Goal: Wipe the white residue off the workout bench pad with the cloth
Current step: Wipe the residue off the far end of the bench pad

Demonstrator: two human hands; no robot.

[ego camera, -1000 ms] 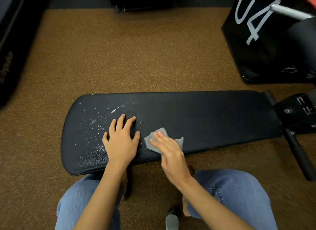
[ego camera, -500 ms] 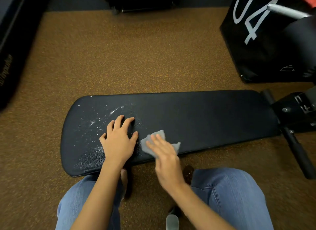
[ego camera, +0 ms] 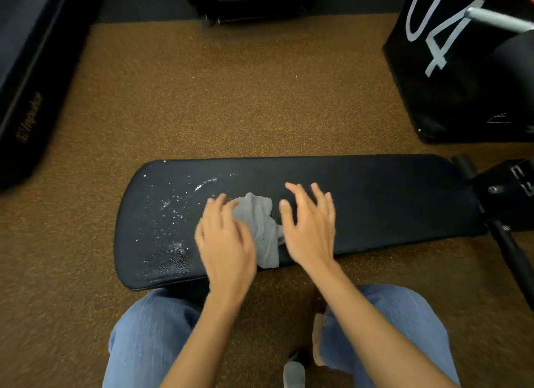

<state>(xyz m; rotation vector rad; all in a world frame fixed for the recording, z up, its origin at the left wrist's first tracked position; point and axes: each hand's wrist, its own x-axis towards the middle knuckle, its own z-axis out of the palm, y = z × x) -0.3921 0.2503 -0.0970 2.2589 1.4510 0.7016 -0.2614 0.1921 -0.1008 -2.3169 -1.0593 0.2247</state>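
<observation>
a long black padded workout bench pad [ego camera: 361, 202] stretches across the middle of the frame, lying over a speckled brown rubber floor [ego camera: 231, 99]. white powdery residue [ego camera: 170, 208] is scattered over the pad's left end, with a brighter streak near the upper edge and a wet-looking patch near the lower left corner. a crumpled grey cloth [ego camera: 261, 228] lies on the pad just left of centre, between the two hands, its lower end reaching the pad's near edge.

the left hand [ego camera: 225, 243] rests on the cloth's left side with fingers straight and slightly spread, covering part of it; it is blurred, and whether it pinches the fabric cannot be told. the right hand [ego camera: 310, 228] sits just right of the cloth with fingers spread and relaxed, holding nothing; whether it touches the pad cannot be told.

at the lower edge of the frame the person's knees in blue denim jeans [ego camera: 144, 338] sit close against the near side of the bench. at the right end of the pad a black metal bench frame [ego camera: 502, 202] joins it, with a bar running toward the lower right. in the upper right stands a black box marked "04" [ego camera: 450, 78], with a silver metal bar [ego camera: 500, 19] crossing its top corner. a black padded block with gold lettering [ego camera: 26, 93] fills the upper left, and dark black equipment [ego camera: 254, 0] sits along the top centre.
</observation>
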